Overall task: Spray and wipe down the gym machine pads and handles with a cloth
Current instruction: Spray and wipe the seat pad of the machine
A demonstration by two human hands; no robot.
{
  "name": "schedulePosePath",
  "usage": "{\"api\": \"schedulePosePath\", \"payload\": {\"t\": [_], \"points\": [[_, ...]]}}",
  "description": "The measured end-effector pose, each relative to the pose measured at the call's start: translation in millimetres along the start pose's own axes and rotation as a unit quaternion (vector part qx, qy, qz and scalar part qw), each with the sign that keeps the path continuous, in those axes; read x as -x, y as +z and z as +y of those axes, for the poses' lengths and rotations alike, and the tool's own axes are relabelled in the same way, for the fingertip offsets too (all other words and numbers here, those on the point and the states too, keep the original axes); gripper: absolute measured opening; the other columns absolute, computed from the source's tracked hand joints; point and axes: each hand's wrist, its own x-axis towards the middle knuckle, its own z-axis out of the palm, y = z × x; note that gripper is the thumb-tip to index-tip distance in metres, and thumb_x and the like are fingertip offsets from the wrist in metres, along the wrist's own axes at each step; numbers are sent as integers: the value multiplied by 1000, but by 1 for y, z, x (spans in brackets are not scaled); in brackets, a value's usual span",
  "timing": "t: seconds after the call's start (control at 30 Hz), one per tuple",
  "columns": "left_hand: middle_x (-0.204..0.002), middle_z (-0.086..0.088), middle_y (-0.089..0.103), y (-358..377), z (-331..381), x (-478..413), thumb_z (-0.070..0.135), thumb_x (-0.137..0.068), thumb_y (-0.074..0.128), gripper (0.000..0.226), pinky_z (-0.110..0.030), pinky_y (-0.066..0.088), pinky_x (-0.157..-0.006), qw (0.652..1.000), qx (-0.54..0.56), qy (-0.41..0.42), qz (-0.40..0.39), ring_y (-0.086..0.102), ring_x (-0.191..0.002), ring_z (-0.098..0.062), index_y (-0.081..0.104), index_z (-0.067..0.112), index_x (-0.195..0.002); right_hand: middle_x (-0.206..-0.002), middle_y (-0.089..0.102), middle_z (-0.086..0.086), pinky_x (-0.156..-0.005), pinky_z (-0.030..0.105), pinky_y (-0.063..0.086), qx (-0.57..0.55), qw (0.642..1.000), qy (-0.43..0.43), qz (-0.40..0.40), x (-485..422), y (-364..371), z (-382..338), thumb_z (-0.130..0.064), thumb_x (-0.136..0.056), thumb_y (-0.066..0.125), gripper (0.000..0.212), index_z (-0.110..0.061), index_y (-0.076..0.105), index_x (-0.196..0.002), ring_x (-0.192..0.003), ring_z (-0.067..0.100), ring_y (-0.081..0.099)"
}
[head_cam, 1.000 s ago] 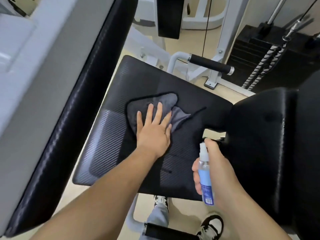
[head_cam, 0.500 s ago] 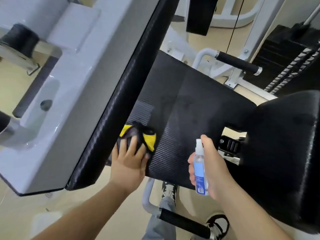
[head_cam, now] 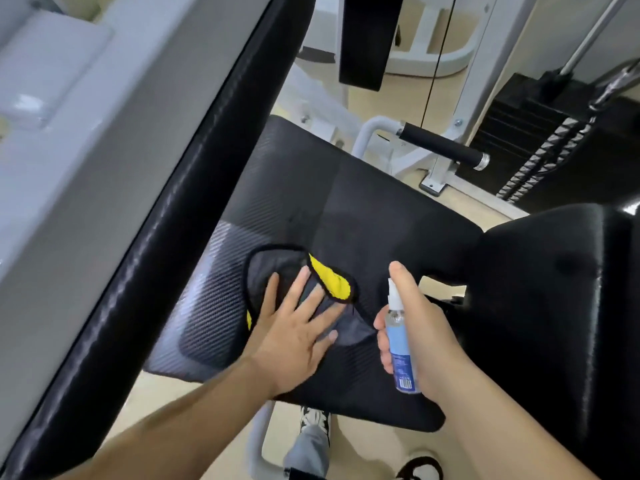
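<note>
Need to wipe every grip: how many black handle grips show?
1 clearly: the handle grip upper right, beyond the seat pad. A second may sit cut off at the bottom edge.

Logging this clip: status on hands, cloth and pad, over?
Left hand flat on cloth, pressing it to seat pad. Right hand grips spray bottle. No obstruction seen on pad.

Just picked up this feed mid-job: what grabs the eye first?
The left hand presses flat on a dark grey cloth with a folded-up yellow corner, at the near middle of the black textured seat pad. Just right of it, the right hand grips a small clear spray bottle with a blue label, upright.
</note>
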Motion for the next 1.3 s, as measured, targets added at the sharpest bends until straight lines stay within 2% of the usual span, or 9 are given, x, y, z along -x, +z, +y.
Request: {"api": "schedulePosePath", "payload": {"t": [0.1, 0.23, 0.47, 0.6, 0.73, 0.83, 1.07, 1.23, 1.3], "points": [[-167, -2, 32, -12, -31, -45, 53, -103, 28, 53, -71, 8, -120, 993, -16, -101, 54, 11, -159, -31, 48, 38, -150, -58, 47, 11, -50, 29, 37, -23, 999, -1, 22, -9, -2, -2, -81, -86, 62, 77, -6, 57, -69, -46, 22, 38], [-174, -3, -1, -31, 6, -109, 46, -103, 19, 60, -68, -5, -121, 911, 125, -380, 96, -7, -159, -33, 15, 38, -163, -55, 50, 9, -50, 31, 41, -51, 997, -16, 56, -23, 1, -20, -80, -86, 62, 77, -4, 60, -72, -43, 22, 43], [-173, 0, -3, -19, 18, -115, 42, -106, 26, 57, -60, -6, -125, 993, 51, -94, 45, -8, -160, -27, 28, 31, -162, -53, 60, 11, -52, 33, 48, -24, 994, -56, 90, -46, 3, -63, -82, -86, 57, 83, 0, 70, -81, -39, 24, 52], [-172, 3, -15, -54, -27, -164, 44, -108, 19, 59, -57, -11, -125, 976, 51, -207, 37, -16, -158, -23, 6, 33, -165, -55, 58, 11, -52, 32, 46, -13, 997, -52, 60, -55, -1, -77, -82, -86, 60, 79, -3, 66, -77, -40, 24, 50], [-172, -3, -16, -82, -83, -191, 44, -109, 18, 61, -54, -7, -127, 871, 173, -457, 56, -16, -158, -28, -3, 29, -165, -60, 55, 11, -52, 31, 45, -36, 998, -45, 36, -54, -7, -86, -80, -88, 61, 76, -5, 63, -79, -45, 24, 47], [-174, -2, -5, -65, -53, -173, 44, -108, 17, 61, -55, -6, -127, 899, 125, -413, 80, -12, -159, -30, 1, 30, -164, -62, 57, 12, -55, 33, 47, -39, 998, -38, 30, -55, -6, -88, -79, -88, 60, 75, -5, 65, -81, -48, 24, 50], [-173, 4, -12, -55, -34, -150, 46, -108, 16, 57, -52, -7, -127, 997, 8, -70, 17, -13, -159, -25, 14, 35, -164, -58, 59, 10, -57, 34, 49, -72, 996, -32, 50, -58, -1, -91, -82, -86, 60, 78, -4, 67, -83, -47, 25, 52], [-172, 2, -19, -85, -54, -218, 48, -108, 15, 58, -60, -15, -123, 952, 91, -291, 15, -23, -156, -31, 3, 36, -163, -57, 57, 11, -57, 35, 47, -105, 992, -22, 66, -60, -7, -72, -78, -88, 61, 76, -3, 65, -81, -47, 25, 50], [-172, 1, -17, -83, -30, -239, 47, -107, 16, 59, -66, -17, -120, 961, 95, -259, -3, -25, -155, -36, 2, 37, -163, -55, 56, 12, -54, 34, 45, -124, 988, -34, 89, -62, -15, -67, -78, -88, 61, 78, -1, 66, -80, -45, 25, 49]]}}
